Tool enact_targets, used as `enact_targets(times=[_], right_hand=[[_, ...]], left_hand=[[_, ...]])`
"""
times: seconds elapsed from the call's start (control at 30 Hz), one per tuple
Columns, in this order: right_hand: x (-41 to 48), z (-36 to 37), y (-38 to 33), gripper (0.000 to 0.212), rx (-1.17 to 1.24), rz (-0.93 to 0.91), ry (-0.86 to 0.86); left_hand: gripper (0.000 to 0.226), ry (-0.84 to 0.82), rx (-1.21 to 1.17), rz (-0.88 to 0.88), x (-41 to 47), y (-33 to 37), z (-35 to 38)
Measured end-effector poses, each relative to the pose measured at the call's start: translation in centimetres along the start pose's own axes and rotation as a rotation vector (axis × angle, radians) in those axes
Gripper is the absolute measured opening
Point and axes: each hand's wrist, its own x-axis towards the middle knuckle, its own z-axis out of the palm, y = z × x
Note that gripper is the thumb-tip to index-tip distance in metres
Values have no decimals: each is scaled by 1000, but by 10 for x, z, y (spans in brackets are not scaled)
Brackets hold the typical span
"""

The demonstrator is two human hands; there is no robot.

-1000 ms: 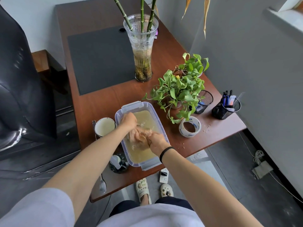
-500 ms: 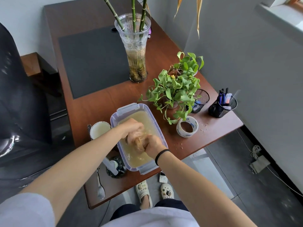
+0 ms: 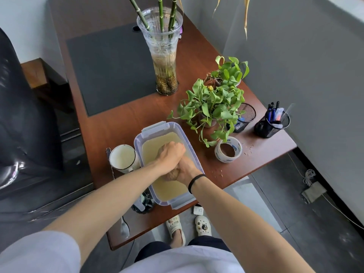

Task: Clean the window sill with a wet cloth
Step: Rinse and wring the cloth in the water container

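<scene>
A clear plastic tub [image 3: 189,143] of cloudy yellowish water stands near the front of the wooden desk [image 3: 122,125]. Both hands are inside it. My left hand [image 3: 171,154] lies over the far end of a wet brownish cloth [image 3: 172,175], fingers curled down onto it. My right hand [image 3: 187,170], with a black band on its wrist, grips the near end of the bunched cloth. Most of the cloth is hidden by the hands. A strip of the white window sill [image 3: 352,4] shows at the top right corner.
A white mug [image 3: 123,159] stands left of the tub, a tape roll [image 3: 228,151] to its right. Two potted green plants [image 3: 214,105], two mesh pen cups [image 3: 271,123] and a tall glass vase [image 3: 163,54] crowd the right side. A spoon [image 3: 124,228] and a dark jar [image 3: 142,202] lie at the front edge.
My left hand has slid forward over the cloth and across my right hand, and the two hands have pressed closer together in the water. The camera has tilted slightly.
</scene>
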Motion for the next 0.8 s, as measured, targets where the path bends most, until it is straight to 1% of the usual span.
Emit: enact_targets(times=[0.07,0.1,0.13,0.17,0.27,0.3,0.33,0.4,0.43,0.47,0.5,0.53,0.57,0.63,0.7,0.77,0.8], right_hand=[[-3,-1,-3,44,54,-10,35],[-5,-4,-3,41,73,-15,27],[-5,-4,-4,38,87,-13,56],[-6,-4,-5,36,66,-20,87],[-2,-4,-6,42,-32,-38,204],[0,-5,-6,40,-53,-41,225],[1,-7,-4,35,-73,-41,255],[6,-13,1,19,-130,-48,319],[9,-17,5,13,-183,-48,361],[13,-20,8,9,-213,-48,394],[15,-21,10,9,-233,-42,409],[17,-21,12,10,-242,-29,408],[17,-20,12,11,-252,-28,402],[20,-19,9,15,-252,-36,382],[10,-17,3,24,-224,-35,361],[0,-17,-1,33,-180,-53,315],[-4,-15,-1,35,-158,-75,338]], left_hand=[[40,59,47,45,4,8,-7],[33,111,104,29,4,13,-14],[30,177,153,45,3,17,-20],[29,198,158,21,6,19,-25],[30,152,231,-128,20,2,-40],[32,139,244,-141,24,-2,-46],[35,125,232,-137,27,-7,-49],[36,14,207,-84,29,-9,-50],[32,-58,230,-50,27,-9,-49],[27,-93,230,-39,24,-10,-48],[22,-83,275,-21,22,-11,-48],[23,-32,255,-41,22,-11,-49],[28,21,246,-66,22,-12,-50],[37,91,216,-157,19,-11,-49],[36,131,185,-222,15,-10,-43],[32,173,101,-291,12,-12,-39],[30,166,29,-321,12,-12,-39]])
